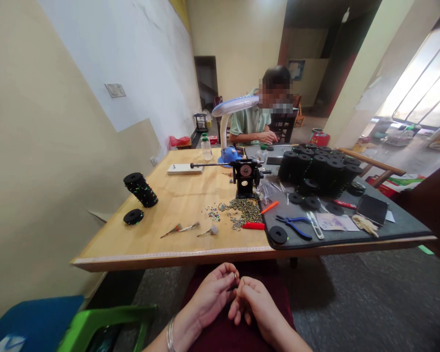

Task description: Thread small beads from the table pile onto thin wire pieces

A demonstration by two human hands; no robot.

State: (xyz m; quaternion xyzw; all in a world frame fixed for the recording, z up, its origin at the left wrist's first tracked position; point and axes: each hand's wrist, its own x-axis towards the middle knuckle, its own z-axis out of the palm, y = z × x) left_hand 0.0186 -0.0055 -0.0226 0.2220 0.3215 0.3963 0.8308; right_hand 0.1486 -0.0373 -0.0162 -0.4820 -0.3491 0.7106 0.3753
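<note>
Both hands are held close together over a dark red cloth on my lap, just below the table's front edge. My left hand [214,296] pinches a small shiny metal piece [235,275] between thumb and forefinger. Fingers curled, my right hand [254,300] pinches right beside it; whatever lies between its fingertips is too small to make out. A heap of small metal pieces [247,210] lies on the table [183,195] beyond my hands. Near it rest a red-handled tool [253,226] and several thin bundles, one with a pale tip [213,230].
A black crank device [245,178] with a long rod stands mid-table. Black foam spools [315,168] crowd the grey mat [297,238], with blue-handled pliers [295,226] and a cutter knife [315,225]. More spools [141,189] stand left. Across the table, a person [247,128] sits behind a lamp [225,129].
</note>
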